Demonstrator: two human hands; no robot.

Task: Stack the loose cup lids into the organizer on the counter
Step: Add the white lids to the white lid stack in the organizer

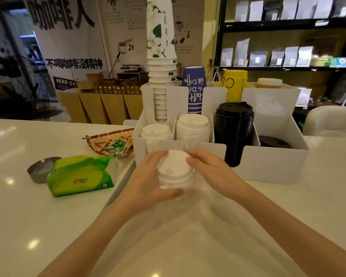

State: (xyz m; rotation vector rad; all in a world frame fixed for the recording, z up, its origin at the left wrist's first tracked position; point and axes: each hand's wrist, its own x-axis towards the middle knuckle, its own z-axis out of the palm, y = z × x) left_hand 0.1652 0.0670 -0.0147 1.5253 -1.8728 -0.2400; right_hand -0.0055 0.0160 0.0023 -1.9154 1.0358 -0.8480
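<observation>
Two hands meet at frame centre on a short stack of white lids (175,170), held just in front of the white organizer (272,164) and low over the white surface (28,226).

Left part of frame: grey ashtray (38,170), green tissue pack (82,176), woven tray of sachets (108,139). None touch the lids.

Centre-left: left hand (150,180) wraps the near and left side of the stack, thumb along the bottom edge, fingers curled up to the top lid. Closed on the lids.

Centre-right: right hand (208,170) presses on the stack's right rim, fingertips (190,158) on the top lid. Also closed on the lids. Cannot tell whether the stack rests on the surface or is lifted clear.

Organizer, front row, left to right: small white lid stack (156,131), larger white lid stack (193,124), tall black lid stack (234,124), low black lids (274,141) at far right. Paper cups (162,56) stand in the back row.

Step in hand (judgement): loose white lids gathered and squared; transfer not yet made.

Next move calls for: lift the stack as one, clear the organizer's front wall, match diameter to one of the two white compartments, lower it concentric onto that stack. The held lids look nearer the larger white stack's size; unconfirmed.
</observation>
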